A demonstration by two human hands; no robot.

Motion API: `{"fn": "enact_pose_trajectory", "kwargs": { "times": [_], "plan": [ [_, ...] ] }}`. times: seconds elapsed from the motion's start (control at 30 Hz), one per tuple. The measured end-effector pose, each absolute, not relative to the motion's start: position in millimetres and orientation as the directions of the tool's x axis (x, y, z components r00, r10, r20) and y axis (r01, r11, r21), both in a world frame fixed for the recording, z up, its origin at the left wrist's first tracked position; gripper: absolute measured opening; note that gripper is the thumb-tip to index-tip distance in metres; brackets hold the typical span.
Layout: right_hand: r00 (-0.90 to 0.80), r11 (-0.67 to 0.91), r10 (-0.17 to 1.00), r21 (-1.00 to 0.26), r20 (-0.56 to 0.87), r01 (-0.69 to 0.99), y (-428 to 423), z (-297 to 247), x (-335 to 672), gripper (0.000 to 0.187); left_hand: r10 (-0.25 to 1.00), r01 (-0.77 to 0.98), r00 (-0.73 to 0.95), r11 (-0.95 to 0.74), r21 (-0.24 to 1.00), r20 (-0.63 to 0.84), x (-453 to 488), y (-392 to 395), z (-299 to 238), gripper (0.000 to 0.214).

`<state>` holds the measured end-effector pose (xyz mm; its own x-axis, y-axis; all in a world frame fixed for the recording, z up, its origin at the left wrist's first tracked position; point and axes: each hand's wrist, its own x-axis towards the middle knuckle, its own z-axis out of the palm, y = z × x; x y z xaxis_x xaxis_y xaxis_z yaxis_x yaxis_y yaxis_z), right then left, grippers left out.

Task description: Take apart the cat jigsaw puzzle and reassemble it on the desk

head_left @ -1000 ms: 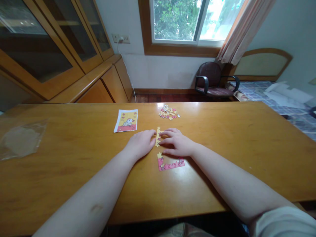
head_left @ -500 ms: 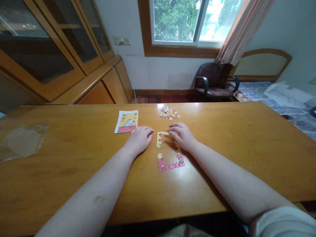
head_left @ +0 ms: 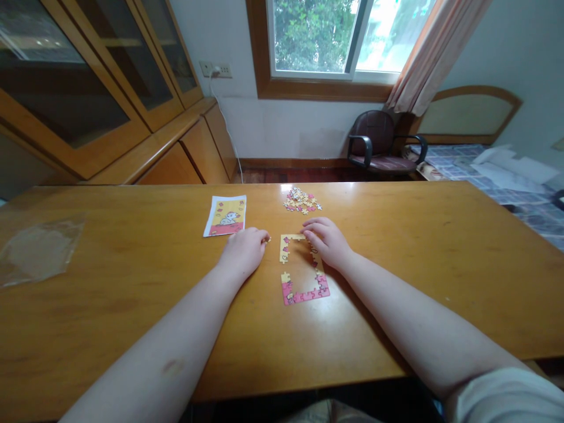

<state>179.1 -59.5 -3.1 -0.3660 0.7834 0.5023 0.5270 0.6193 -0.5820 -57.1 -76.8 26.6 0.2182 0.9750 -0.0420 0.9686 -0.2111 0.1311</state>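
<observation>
A partly joined jigsaw frame, yellow above and pink below, lies on the wooden table. My right hand rests on its upper right corner, fingers curled down onto the pieces. My left hand lies to the left of the frame, fingers bent, pinching a small yellow puzzle piece at its fingertips. A heap of loose pieces sits just beyond my right hand. The printed reference picture lies past my left hand.
A crumpled clear plastic bag lies at the table's far left. Wooden cabinets with glass doors stand along the left wall. An office chair and a bed are behind the table, under the window.
My right hand slid up and to the right off the frame's left strip, uncovering the frame's right side. My left hand drew back left with a small piece at its fingertips.
</observation>
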Motion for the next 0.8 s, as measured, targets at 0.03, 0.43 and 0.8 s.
{"fn": "enact_pose_trajectory", "kwargs": {
  "times": [0.03, 0.43, 0.8],
  "plan": [
    [-0.367, 0.621, 0.782, -0.581, 0.503, 0.527, -59.4, -3.1, 179.0, 0.025, 0.976, 0.970, 0.212, -0.205, 0.133, -0.042, -57.7, -77.0, 27.2, 0.028],
    [-0.373, 0.619, 0.784, -0.573, 0.497, 0.537, -58.4, -5.9, 178.4, 0.026, 0.989, 0.984, 0.116, -0.102, 0.146, -0.093, -56.7, -74.4, 30.2, 0.026],
    [-0.379, 0.622, 0.782, -0.575, 0.495, 0.531, -58.7, -5.7, 177.7, 0.025, 0.904, 0.919, 0.326, -0.235, 0.318, -0.275, -62.9, -81.5, 33.6, 0.012]
  ]
}}
